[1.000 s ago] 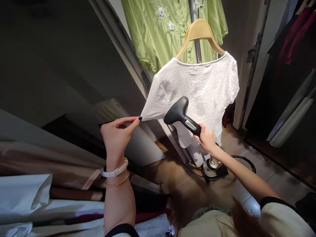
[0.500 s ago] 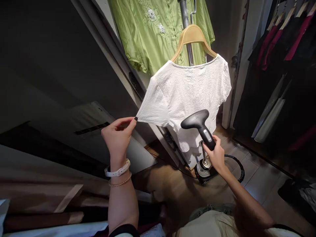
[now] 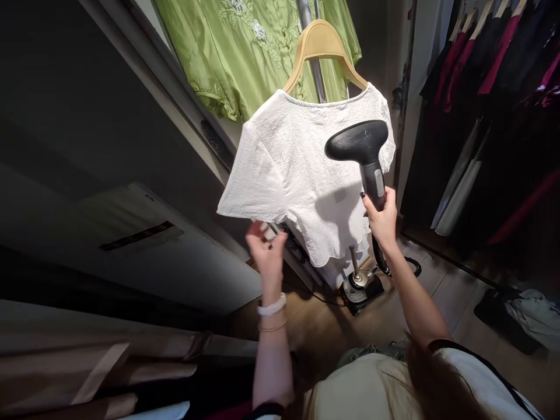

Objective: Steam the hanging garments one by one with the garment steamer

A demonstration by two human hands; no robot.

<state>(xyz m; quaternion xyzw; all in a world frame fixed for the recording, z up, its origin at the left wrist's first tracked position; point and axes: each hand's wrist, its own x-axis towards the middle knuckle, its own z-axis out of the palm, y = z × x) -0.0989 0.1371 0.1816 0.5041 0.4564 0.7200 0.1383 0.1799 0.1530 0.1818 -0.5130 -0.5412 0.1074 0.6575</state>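
Hanging off a hanger (image 3: 321, 38), presumably to keep it spread: white top (image 3: 301, 157). Right hand (image 3: 384, 226) is wrapped round the steamer (image 3: 361, 142), left hand (image 3: 268, 252) loosely open below the sleeve (image 3: 254, 184) (blurry, seemingly empty).

Textured white top (image 3: 301, 157); black steamer (image 3: 365, 149) in front

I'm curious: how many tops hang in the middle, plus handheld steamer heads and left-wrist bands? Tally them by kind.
Tops: 2 (white top, green blouse)
Steamer heads: 1 (black steamer head)
Bands: 2 (white strap, thin bracelet)
Total: 5
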